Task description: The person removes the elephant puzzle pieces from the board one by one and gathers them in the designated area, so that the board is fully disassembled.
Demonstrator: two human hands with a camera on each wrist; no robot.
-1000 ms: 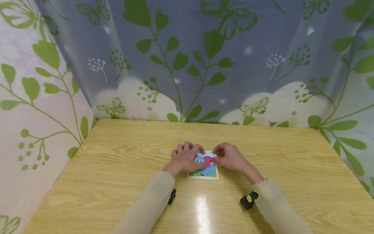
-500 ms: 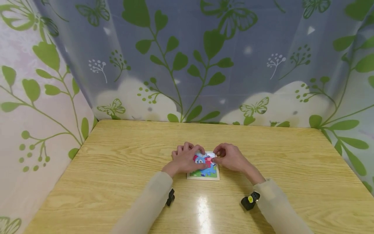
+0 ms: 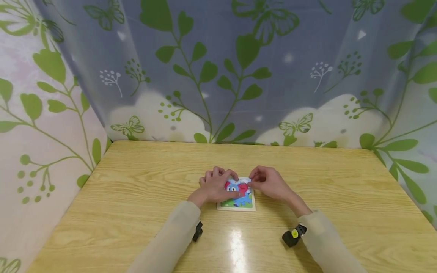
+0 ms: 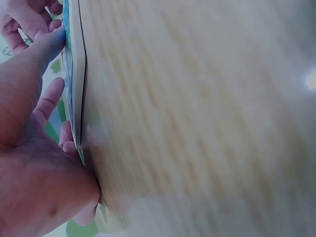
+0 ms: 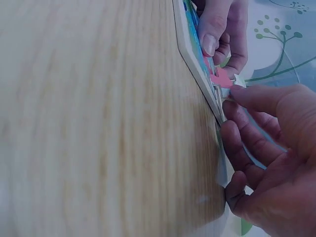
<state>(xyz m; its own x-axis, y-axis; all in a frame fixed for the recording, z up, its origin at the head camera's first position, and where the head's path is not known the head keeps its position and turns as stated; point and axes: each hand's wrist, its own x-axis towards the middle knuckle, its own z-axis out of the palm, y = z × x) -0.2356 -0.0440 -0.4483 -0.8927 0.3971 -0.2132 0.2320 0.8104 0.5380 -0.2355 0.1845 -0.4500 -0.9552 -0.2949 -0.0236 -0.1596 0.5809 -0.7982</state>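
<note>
- Picture puzzle (image 3: 244,200): on the wooden table (image 3: 153,170), between the two hands; blue animal with a red patch, pale frame (image 3: 235,209) along the border.
- Left hand (image 3: 216,187): grasping the puzzle from its left side, thumb laid across the printed face, a bent finger by the far edge.
- Right hand (image 3: 269,184): at the puzzle's right edge, apparently pinching a pink piece (image 5: 221,78), which shows tilted in the right wrist view. Whether it is free of its neighbours: cannot tell.
- Step in hand, judged: working that piece at the edge.
- Technique: steady the puzzle with the left hand; thumb off the piece's path. Pinch lightly by the rim; level the piece before any downward pressure.
- Risk, judged: levering a tilted piece could lift its neighbours.
</note>
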